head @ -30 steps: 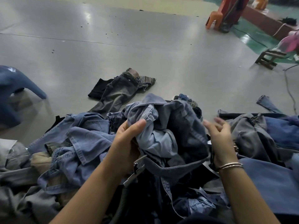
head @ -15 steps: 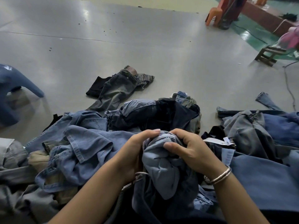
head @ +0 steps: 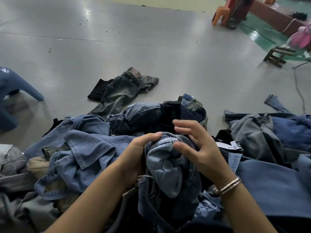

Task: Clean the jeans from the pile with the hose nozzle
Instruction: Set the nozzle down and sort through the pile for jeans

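Denim jeans point(head: 165, 167) gripped by left hand point(head: 136, 158), right hand point(head: 200, 148) loose, grey floor point(head: 151, 52) beyond pile point(head: 80, 153)

Denim pile point(head: 87, 148) on grey floor point(head: 151, 47)

The bunched jeans point(head: 165, 161) are pale blue, and the pile point(head: 87, 148) around them mixes mid-blue, navy, grey and khaki. Beyond the pile lie grey-green trousers point(head: 117, 93) on a grey floor point(head: 151, 47), with an orange stool point(head: 220, 14) farther off.

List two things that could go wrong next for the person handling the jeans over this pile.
1. Only the left hand grips the bunched jeans; the right hand is spread open, so they might slip back into the pile.
2. The hose lies half-buried under cloth and could snag.
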